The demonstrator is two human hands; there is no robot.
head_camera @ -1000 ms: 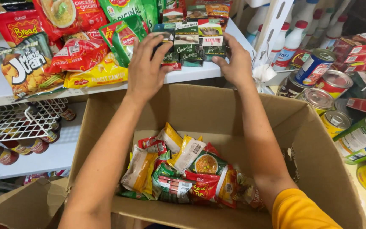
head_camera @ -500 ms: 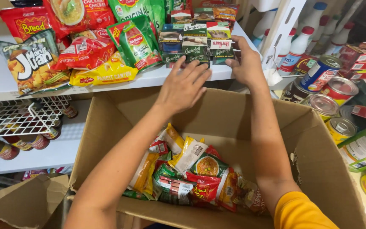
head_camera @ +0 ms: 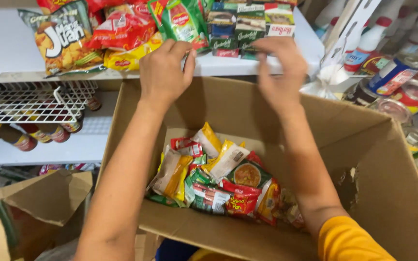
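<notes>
1. Small boxes (head_camera: 250, 24) sit stacked on the white shelf (head_camera: 6, 43), just behind the far wall of the cardboard box (head_camera: 378, 159).
2. Left hand (head_camera: 165, 72) hovers above that far wall, grip apart and empty, beside a green packet (head_camera: 182, 21).
3. Right hand (head_camera: 279, 70) hangs just before the small boxes, fingers loosely curled, holding nothing.
4. Snack packets (head_camera: 218, 179) lie inside the cardboard box.

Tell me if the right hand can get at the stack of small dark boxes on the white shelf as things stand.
Probably yes: the right hand hovers empty just in front of the stack of small dark boxes, with nothing between them.
</notes>
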